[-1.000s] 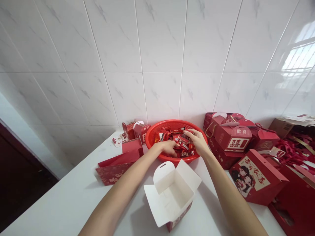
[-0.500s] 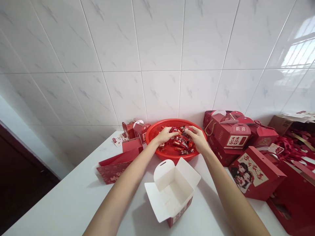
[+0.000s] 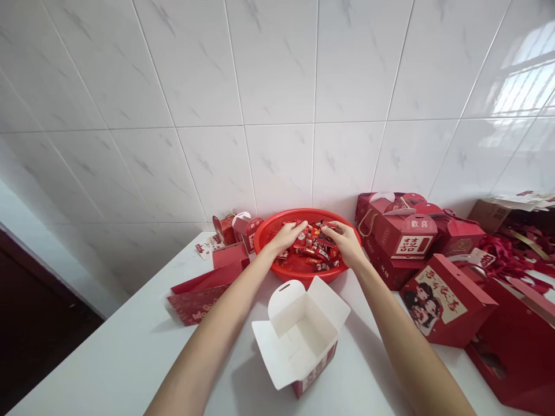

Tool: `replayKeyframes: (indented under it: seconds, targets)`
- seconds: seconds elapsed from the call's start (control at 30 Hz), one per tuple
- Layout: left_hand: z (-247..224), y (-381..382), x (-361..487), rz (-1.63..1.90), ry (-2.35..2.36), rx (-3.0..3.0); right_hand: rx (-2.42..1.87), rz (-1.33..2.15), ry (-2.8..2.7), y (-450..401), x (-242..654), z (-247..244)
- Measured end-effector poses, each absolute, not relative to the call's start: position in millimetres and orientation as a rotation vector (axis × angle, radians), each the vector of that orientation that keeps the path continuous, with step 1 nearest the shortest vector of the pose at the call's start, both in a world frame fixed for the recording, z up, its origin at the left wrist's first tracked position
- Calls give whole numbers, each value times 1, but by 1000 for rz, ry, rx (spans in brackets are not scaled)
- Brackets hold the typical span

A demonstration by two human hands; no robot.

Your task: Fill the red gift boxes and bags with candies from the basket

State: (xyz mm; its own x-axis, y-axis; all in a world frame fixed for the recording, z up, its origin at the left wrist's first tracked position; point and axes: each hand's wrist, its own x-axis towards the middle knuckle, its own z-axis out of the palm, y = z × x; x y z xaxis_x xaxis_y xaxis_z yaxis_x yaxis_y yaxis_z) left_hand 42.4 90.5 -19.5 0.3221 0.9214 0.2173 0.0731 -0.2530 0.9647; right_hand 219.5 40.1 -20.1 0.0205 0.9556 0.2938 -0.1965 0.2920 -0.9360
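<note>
Both hands are inside a red plastic basket (image 3: pixel 265 231) of small red-wrapped candies (image 3: pixel 318 251). My left hand (image 3: pixel 289 236) is over the left part of the pile, fingers drawn together; whatever is under the fingertips is hidden. At the right side of the pile, my right hand (image 3: pixel 346 241) pinches a red-wrapped candy between thumb and fingers. Between my forearms stands a gift box (image 3: pixel 299 341), red outside and white inside, with its flaps spread. Its visible inside holds nothing.
Stacked red gift boxes (image 3: pixel 410 237) stand right of the basket, with a box bearing a couple's picture (image 3: pixel 442 300) in front. Red ribbons (image 3: pixel 503 257) lie farther right. An open red bag (image 3: pixel 203 294) and small boxes (image 3: pixel 247 228) are at the left. A tiled wall (image 3: pixel 277 162) rises behind.
My hands have shifted slightly among the candies, the left fingers moving in closer together. The whole view has slid a little. The open box stands in the same place.
</note>
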Motion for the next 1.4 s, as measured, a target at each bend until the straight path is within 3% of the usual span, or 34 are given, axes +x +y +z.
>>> replayKeyframes:
  seconds: [0.33,0.97,1.4]
  targets:
    - [-7,74,44,1067,968,1836,-970,1347,-1465,32,220,-13]
    - [-13,84,44,976,912,1636,-915,1303,-1337,37,218,-16]
    - [-19,89,39,1126,782,1700,-938,1310,-1330,37,217,-16]
